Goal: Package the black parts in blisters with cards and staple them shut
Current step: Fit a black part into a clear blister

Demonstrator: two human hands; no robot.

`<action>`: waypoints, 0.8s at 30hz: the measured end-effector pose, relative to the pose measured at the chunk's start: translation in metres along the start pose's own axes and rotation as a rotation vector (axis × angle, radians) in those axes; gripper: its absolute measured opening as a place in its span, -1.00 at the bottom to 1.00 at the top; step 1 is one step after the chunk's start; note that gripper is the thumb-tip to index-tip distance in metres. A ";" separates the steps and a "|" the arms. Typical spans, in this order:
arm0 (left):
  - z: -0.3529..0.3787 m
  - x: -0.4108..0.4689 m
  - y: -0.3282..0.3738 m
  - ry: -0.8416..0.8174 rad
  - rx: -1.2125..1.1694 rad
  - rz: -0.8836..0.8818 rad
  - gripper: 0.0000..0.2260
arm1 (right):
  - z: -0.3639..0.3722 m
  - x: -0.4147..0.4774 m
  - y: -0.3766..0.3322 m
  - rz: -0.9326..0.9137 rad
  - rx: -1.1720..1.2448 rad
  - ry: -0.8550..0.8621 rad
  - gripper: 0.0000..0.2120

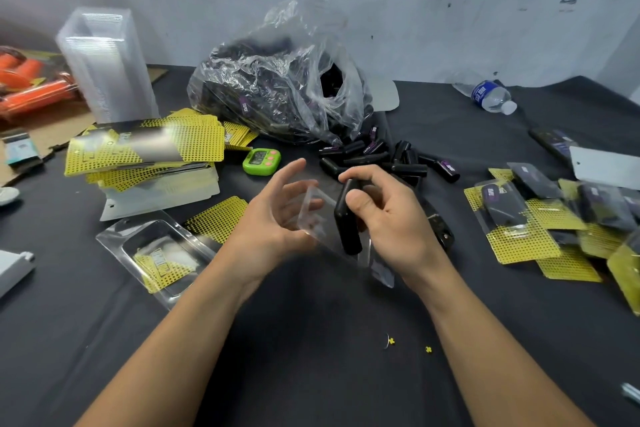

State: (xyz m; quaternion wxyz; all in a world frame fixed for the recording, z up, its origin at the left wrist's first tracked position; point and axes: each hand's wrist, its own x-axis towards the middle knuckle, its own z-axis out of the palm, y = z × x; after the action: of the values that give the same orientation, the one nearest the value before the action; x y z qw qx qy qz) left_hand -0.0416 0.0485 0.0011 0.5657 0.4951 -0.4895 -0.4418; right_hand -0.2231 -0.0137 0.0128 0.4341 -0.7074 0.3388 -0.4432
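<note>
Black part (348, 218) is going into a clear blister (318, 215), not seated yet by my read. The right hand (391, 218) pinches the part between thumb and curled fingers, upright, with its lower end against the blister's open face. The left hand (277, 215) has its fingers spread and loosely bent, and the blister rests against them; blur hides whether the thumb clamps it. No card shows in this blister, so card insertion, closing and stapling are all still ahead for this unit. Done so far: a heap of finished packs (519, 215) to the right of the right fingers, each showing a yellow card and a black part; staples are too small to confirm. One blister with card (159, 253) lies on the table (311, 357) left of the left fingers, and I cannot tell whether it holds a part. Plenty is left: loose parts (381, 159) just beyond the right fingertips, a mostly full bag (277, 87) behind them, a thick card stack (145, 149) and a tall column of empty blisters (107, 62) beyond the left fingers. I see no stapler I can identify. Estimate: early in the batch.
</note>
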 end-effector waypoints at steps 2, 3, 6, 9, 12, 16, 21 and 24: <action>0.010 0.000 -0.002 0.039 -0.269 -0.076 -0.16 | 0.004 -0.001 -0.002 0.038 0.105 0.011 -0.83; 0.014 0.001 -0.004 0.041 -0.361 -0.119 -0.21 | 0.005 -0.002 -0.003 0.073 0.182 0.022 -0.84; 0.024 0.002 -0.004 0.000 -0.437 -0.249 -0.43 | 0.009 -0.003 -0.005 0.204 0.396 0.049 -0.86; 0.025 0.004 -0.004 -0.036 -0.488 -0.331 -0.45 | 0.008 -0.004 -0.007 0.298 0.465 0.110 -0.95; 0.020 0.008 -0.004 -0.005 -0.638 -0.336 -0.52 | 0.003 -0.004 -0.009 0.332 0.522 0.165 -0.93; 0.012 0.010 -0.008 -0.008 -0.671 -0.323 -0.83 | -0.001 -0.003 -0.011 0.352 0.652 0.156 -0.88; 0.014 0.009 -0.008 0.259 -0.395 -0.199 -0.84 | -0.002 -0.002 -0.007 0.284 0.493 0.211 -0.84; 0.014 0.009 -0.009 0.447 -0.205 -0.075 -0.81 | 0.000 -0.005 -0.005 0.340 0.498 0.152 -0.80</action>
State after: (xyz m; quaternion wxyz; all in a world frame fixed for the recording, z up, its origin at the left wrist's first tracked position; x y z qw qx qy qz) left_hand -0.0540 0.0366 -0.0063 0.6904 0.5386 -0.2859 -0.3892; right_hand -0.2247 -0.0079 0.0160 0.6353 -0.4771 0.3649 -0.4853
